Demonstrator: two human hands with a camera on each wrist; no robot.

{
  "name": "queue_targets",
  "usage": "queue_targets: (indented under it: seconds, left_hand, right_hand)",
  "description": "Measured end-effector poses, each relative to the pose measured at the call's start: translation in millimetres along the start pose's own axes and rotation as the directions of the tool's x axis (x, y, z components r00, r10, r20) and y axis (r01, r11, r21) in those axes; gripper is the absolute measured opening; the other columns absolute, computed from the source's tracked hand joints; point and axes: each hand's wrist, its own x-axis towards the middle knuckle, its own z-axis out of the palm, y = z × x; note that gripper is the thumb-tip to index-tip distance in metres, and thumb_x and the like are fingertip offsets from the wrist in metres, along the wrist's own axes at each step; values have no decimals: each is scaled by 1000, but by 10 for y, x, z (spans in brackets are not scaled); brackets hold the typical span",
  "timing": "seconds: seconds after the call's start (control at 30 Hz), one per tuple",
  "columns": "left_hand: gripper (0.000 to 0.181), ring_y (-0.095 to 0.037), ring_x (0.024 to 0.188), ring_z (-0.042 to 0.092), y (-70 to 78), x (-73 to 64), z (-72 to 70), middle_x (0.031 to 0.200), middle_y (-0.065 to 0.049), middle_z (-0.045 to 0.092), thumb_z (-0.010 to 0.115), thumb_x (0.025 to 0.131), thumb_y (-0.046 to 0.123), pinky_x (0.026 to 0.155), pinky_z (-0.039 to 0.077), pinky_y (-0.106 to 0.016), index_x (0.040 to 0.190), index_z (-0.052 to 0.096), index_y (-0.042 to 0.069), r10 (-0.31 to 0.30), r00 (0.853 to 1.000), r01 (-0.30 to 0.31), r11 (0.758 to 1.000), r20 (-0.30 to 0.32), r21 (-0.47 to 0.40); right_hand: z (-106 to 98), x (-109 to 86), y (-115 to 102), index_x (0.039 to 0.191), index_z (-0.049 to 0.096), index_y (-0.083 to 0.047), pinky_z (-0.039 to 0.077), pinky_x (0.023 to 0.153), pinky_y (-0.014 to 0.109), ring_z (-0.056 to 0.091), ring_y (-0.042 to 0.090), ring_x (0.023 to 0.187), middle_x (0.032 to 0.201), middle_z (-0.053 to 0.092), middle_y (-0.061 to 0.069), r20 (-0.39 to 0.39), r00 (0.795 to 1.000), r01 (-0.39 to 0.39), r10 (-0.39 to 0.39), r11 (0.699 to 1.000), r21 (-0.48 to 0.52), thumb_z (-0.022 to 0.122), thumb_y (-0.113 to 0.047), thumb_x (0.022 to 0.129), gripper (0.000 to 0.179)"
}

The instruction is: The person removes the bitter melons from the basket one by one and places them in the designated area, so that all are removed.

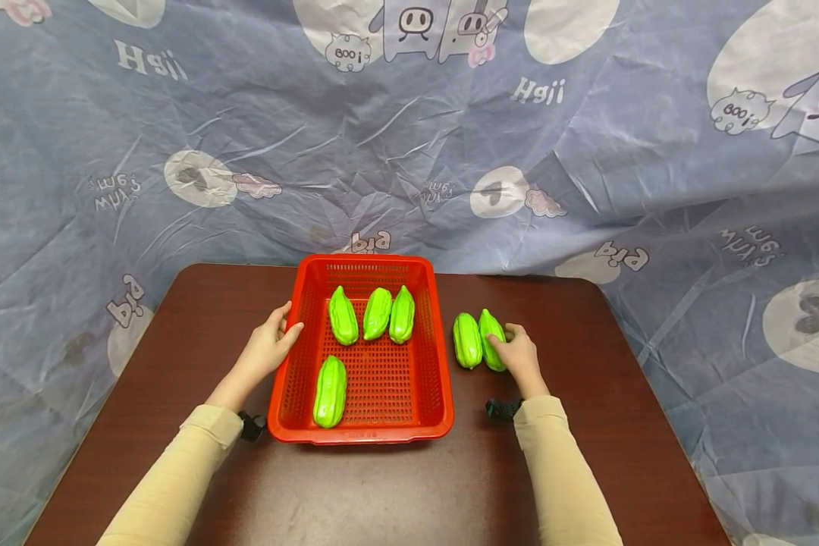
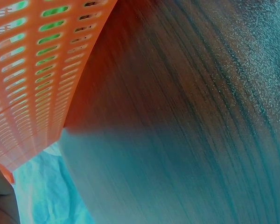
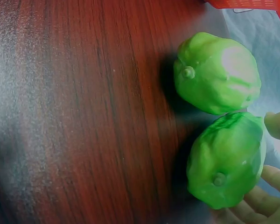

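Note:
At the left side of a red plastic basket [image 1: 363,434], my left hand [image 1: 273,341] holds the rim, its thumb on the edge. Part of that hand shows by the orange-red slotted wall [image 2: 35,70] in the left wrist view. My right hand [image 1: 519,356] grips a ridged green papaya [image 3: 224,163] on the table, thumb on one side and fingers round the other. Close against it lies a second green papaya [image 1: 467,341]. Inside the basket are several more: three in the far half and one papaya [image 1: 331,392] near the front left.
The dark brown wooden table [image 1: 355,493] has rounded far corners. Behind it hangs a blue-grey printed cloth [image 1: 396,152]. A black strap [image 1: 501,410] is at my right wrist, another strap [image 1: 252,426] at the left.

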Motion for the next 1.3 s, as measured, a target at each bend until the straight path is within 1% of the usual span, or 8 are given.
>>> queue_targets:
  seconds: [0.17,0.4,0.53,0.67,0.8,0.97,1.1,1.3]
  left_hand:
    - [63,-26,80,63,-3,-2,-1,99,-20,63,55,102,25,68,50,-33,151,30,-6,4,1000,-4,1000,-1,-4]
    - [63,-24,78,61,4,2,-5,99,-19,63,55,102,25,67,48,-32,151,30,-5,1,1000,-1,1000,2,-6]
    - [63,-24,78,61,11,2,-12,99,-19,62,54,102,26,67,48,-32,152,29,-5,-7,1000,8,1000,9,-3]
    - [63,-24,79,62,15,-2,-14,100,-19,63,53,103,27,67,49,-32,152,29,-5,-15,1000,15,1000,11,1]
    - [63,-25,79,61,17,-2,-1,99,-20,63,54,102,25,67,48,-32,151,30,-5,-12,1000,12,1000,3,5]
    - [63,-25,79,61,6,-7,7,99,-19,63,55,102,25,68,48,-33,151,30,-5,-9,1000,9,1000,-1,3]
    - [63,-25,80,62,-4,-8,6,100,-20,63,55,102,25,68,49,-33,151,30,-5,-7,1000,7,1000,-1,-2]
    - [63,-26,81,63,-5,1,2,101,-21,63,54,102,25,68,50,-33,151,29,-6,-5,1000,5,1000,0,-10]
  right_hand:
    - [-57,-14,-55,145,39,6,38,107,53,47,44,130,139,49,32,0,1000,6,-6,1000,-3,60,-30,95,65]
    - [-184,-5,-250,148,37,2,38,107,55,44,44,133,144,45,30,-6,1000,23,-23,1000,20,58,-33,97,66]
    - [-245,-8,-394,148,38,1,37,109,54,42,42,136,147,44,27,-23,997,68,-67,997,43,59,-35,97,66]
    - [-268,-42,-573,148,38,-1,37,109,53,42,40,135,148,43,24,-17,991,130,-130,990,57,60,-37,97,66]
    - [-260,-91,-781,149,39,-3,39,106,54,45,41,132,149,43,21,6,983,182,-183,981,61,59,-38,97,66]
    - [-230,-156,-1048,149,40,-7,39,107,53,45,38,133,150,43,18,35,972,228,-232,971,77,60,-41,96,66]
    - [-185,-175,-1226,149,40,-7,38,107,53,44,38,134,149,44,17,59,966,244,-250,965,92,61,-42,95,67]
    - [-59,-229,-1451,148,40,-5,39,107,51,44,37,134,148,44,18,80,961,257,-265,962,97,62,-40,94,68]
